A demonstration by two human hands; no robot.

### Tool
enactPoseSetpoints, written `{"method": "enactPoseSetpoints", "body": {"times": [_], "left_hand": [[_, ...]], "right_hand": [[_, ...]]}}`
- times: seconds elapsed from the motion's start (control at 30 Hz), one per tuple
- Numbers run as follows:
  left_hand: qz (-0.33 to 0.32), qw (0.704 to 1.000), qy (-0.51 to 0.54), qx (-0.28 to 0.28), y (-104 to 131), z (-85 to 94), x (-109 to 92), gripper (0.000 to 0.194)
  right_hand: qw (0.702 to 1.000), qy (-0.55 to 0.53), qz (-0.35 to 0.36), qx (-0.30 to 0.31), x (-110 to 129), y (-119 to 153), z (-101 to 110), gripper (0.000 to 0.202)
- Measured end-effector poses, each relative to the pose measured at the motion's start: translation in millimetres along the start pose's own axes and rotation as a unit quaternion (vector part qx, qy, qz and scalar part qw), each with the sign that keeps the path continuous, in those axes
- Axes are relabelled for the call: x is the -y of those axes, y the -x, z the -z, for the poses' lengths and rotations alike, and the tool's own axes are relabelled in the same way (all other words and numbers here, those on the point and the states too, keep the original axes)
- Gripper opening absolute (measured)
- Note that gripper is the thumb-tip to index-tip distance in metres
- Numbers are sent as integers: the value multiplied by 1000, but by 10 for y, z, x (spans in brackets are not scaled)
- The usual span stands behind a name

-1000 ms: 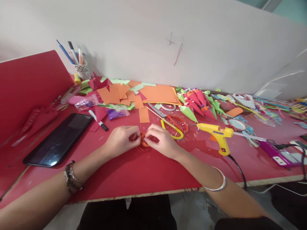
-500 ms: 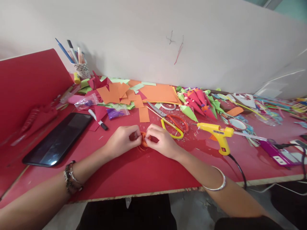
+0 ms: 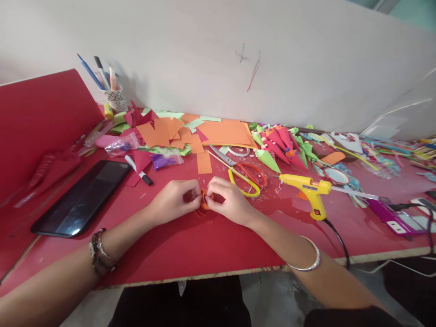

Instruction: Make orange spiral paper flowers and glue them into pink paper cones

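My left hand (image 3: 177, 200) and my right hand (image 3: 229, 200) meet over the red table (image 3: 190, 250), thumbs and fingers pinched. Between the fingertips is a small orange piece that looks like curled strips or string (image 3: 204, 203); the fingers cover much of it, so its kind is unclear. Scissors (image 3: 243, 170) with red and yellow handles lie just beyond my right hand. Above my fingers rests a small orange paper rectangle (image 3: 204, 163). A marker (image 3: 139, 170) with a black cap lies beyond my left hand.
A yellow glue gun (image 3: 311, 190) with a black cord lies at the right, near a purple power strip (image 3: 397, 220). Paper cones (image 3: 279, 143) are piled at the back. A black phone (image 3: 81, 197) and a pen cup (image 3: 116, 97) stand on the left. Orange paper sheets (image 3: 221, 132) lie by the wall.
Both hands stay in nearly the same place. The fingertips have shifted slightly around the orange piece. Nothing else has visibly moved.
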State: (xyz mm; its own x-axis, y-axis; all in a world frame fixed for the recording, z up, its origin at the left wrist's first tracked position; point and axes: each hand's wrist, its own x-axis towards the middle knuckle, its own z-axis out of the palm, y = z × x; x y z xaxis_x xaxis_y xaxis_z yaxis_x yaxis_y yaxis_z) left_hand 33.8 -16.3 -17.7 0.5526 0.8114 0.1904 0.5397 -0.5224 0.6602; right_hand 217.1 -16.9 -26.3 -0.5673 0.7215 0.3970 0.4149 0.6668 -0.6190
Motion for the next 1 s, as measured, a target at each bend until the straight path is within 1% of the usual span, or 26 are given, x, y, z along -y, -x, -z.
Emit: {"method": "enactPoseSetpoints", "body": {"times": [0.4,0.47,0.53,0.67,0.73,0.8,1.0], "left_hand": [[-21,999,15,26,-3,54,5,6],[-27,1000,6,3,-2,65,8,7],[-23,999,-2,-45,-3,74,15,9],[14,989,-5,-148,-13,84,43,10],[31,984,-1,-178,-20,82,56,10],[40,980,3,-193,-25,79,63,10],[55,977,9,-205,-19,76,65,11]], "right_hand": [[1000,0,-2,-2,-4,-3,1,12],[1000,2,-4,-4,-6,2,7,10],[1000,6,-3,-6,-7,7,14,8],[1000,11,1,-14,-16,10,22,7],[1000,12,1,-20,-25,10,24,6],[1000,12,0,-26,-35,11,27,6],[1000,14,4,-27,-41,10,50,7]]}}
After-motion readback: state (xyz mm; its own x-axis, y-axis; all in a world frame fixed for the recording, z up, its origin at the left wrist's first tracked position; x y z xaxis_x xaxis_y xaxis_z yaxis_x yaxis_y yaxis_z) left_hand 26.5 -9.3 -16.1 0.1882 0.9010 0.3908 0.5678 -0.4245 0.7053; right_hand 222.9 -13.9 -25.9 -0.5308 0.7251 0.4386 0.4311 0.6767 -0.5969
